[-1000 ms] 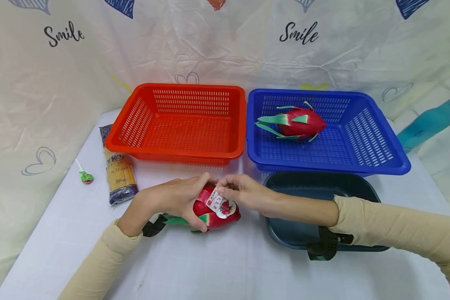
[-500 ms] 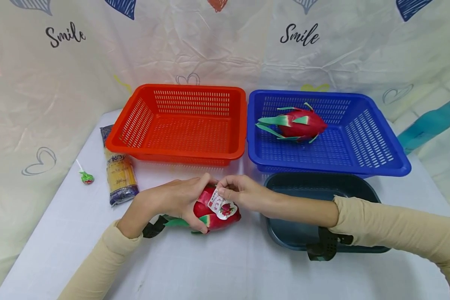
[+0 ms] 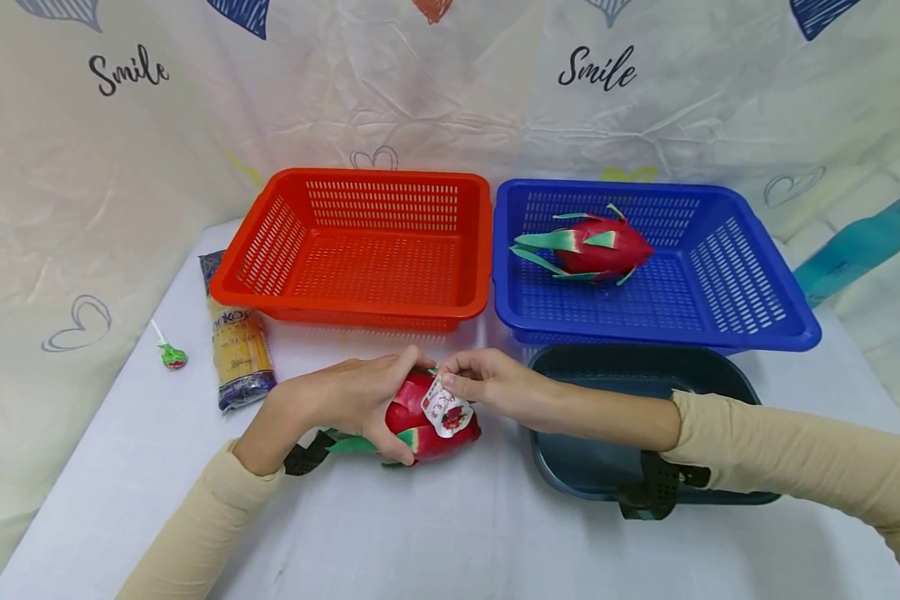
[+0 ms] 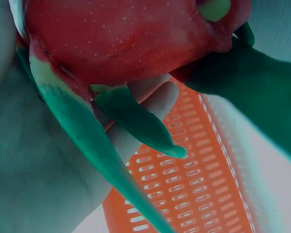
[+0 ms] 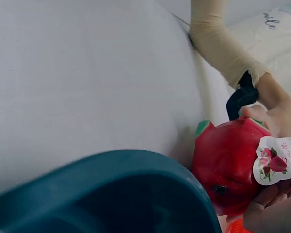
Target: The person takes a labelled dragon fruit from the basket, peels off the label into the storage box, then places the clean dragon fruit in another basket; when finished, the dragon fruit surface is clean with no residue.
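Observation:
A red dragon fruit [image 3: 420, 433] with green leafy scales lies on the white table, its leaf end toward the left. My left hand [image 3: 352, 396] grips it from above, thumb on the near side; in the left wrist view the fingers [image 4: 162, 97] curl beneath the fruit [image 4: 116, 39]. Between thumb and forefinger my right hand [image 3: 495, 385] pinches the upper end of a white sticker [image 3: 447, 410] with a fruit picture. In the right wrist view the sticker [image 5: 271, 162] lies against the fruit's side; how much of it sticks there I cannot tell.
Behind the hands stand a red basket [image 3: 360, 312] and a blue basket [image 3: 660, 333], which holds another dragon fruit [image 3: 603, 246]. A dark teal tub [image 3: 570, 479] sits under the right forearm. Leftward lie a pasta packet [image 3: 242, 350] and a lollipop [image 3: 172, 356]; a blue bottle [image 3: 855, 250] stands far right.
My right hand has shifted slightly rightward, and the sticker's upper end has lifted and turned with it. The left hand and the fruit keep their place.

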`<move>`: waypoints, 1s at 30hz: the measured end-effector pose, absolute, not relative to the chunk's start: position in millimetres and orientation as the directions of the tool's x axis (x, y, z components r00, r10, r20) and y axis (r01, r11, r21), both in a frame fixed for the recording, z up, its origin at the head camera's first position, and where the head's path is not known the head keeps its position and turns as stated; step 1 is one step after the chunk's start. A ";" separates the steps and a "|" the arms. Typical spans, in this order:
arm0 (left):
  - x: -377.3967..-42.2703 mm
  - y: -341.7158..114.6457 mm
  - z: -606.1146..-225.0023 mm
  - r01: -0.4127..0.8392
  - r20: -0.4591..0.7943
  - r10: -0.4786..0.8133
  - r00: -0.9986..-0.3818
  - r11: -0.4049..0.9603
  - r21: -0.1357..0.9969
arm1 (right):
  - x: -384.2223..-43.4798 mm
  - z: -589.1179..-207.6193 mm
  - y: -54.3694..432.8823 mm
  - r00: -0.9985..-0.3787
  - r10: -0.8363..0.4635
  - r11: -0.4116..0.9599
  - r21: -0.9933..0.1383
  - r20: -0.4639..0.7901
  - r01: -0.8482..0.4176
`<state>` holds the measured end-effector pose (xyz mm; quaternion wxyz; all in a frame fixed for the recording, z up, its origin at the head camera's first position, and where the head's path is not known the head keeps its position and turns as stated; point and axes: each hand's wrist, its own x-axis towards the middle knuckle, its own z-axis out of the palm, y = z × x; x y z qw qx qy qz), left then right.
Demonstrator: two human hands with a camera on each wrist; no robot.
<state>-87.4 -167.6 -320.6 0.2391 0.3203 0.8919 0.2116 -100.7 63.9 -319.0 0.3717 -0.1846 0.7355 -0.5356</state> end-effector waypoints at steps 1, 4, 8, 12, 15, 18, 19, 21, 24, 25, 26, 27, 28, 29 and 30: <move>-88.3 -167.8 -321.4 0.465 -0.293 0.678 -0.674 0.697 0.546 | -100.5 -319.8 64.5 -0.656 -0.669 0.355 -0.926 -0.349 0.130; -92.1 -169.3 -324.6 0.439 -0.295 0.702 -0.648 0.661 0.609 | -100.2 -321.5 65.7 -0.664 -0.665 0.349 -0.928 -0.342 0.129; -97.4 -171.8 -330.1 0.402 -0.279 0.738 -0.614 0.597 0.695 | -100.1 -322.8 65.9 -0.674 -0.665 0.331 -0.936 -0.322 0.121; -99.4 -173.5 -333.2 0.395 -0.260 0.760 -0.596 0.559 0.729 | -99.9 -323.1 65.7 -0.682 -0.660 0.321 -0.939 -0.314 0.122; -100.3 -174.5 -334.9 0.398 -0.245 0.773 -0.586 0.538 0.743 | -98.9 -323.0 66.0 -0.683 -0.663 0.313 -0.942 -0.306 0.119; -101.1 -174.9 -335.7 0.415 -0.224 0.790 -0.571 0.513 0.751 | -96.7 -322.0 66.9 -0.682 -0.670 0.307 -0.946 -0.293 0.105; -101.1 -175.2 -336.0 0.423 -0.216 0.795 -0.567 0.506 0.752 | -95.7 -321.9 67.2 -0.683 -0.672 0.305 -0.947 -0.287 0.098; -101.0 -175.4 -336.2 0.435 -0.203 0.802 -0.561 0.495 0.752 | -93.5 -322.2 68.1 -0.683 -0.677 0.301 -0.950 -0.275 0.084; -100.6 -175.3 -336.2 0.443 -0.198 0.804 -0.561 0.493 0.749 | -91.2 -323.9 69.9 -0.685 -0.679 0.292 -0.953 -0.264 0.078; -100.4 -175.1 -336.1 0.440 -0.200 0.802 -0.562 0.495 0.750 | -90.8 -324.5 70.5 -0.685 -0.678 0.290 -0.954 -0.265 0.081; -100.2 -174.8 -335.8 0.437 -0.201 0.800 -0.565 0.497 0.750 | -90.7 -324.8 71.2 -0.684 -0.679 0.285 -0.955 -0.265 0.086; -100.0 -174.5 -335.6 0.434 -0.203 0.799 -0.566 0.499 0.750 | -90.8 -325.0 72.0 -0.683 -0.680 0.279 -0.956 -0.266 0.095; -99.7 -174.1 -335.2 0.433 -0.206 0.796 -0.570 0.504 0.748 | -91.0 -324.4 72.7 -0.681 -0.679 0.259 -0.957 -0.274 0.127; -99.4 -173.7 -335.0 0.430 -0.209 0.793 -0.572 0.507 0.747 | -91.3 -323.3 73.6 -0.678 -0.680 0.233 -0.959 -0.278 0.160; -98.9 -173.1 -334.4 0.427 -0.213 0.791 -0.574 0.511 0.746 | -91.6 -321.5 74.8 -0.677 -0.680 0.208 -0.959 -0.283 0.192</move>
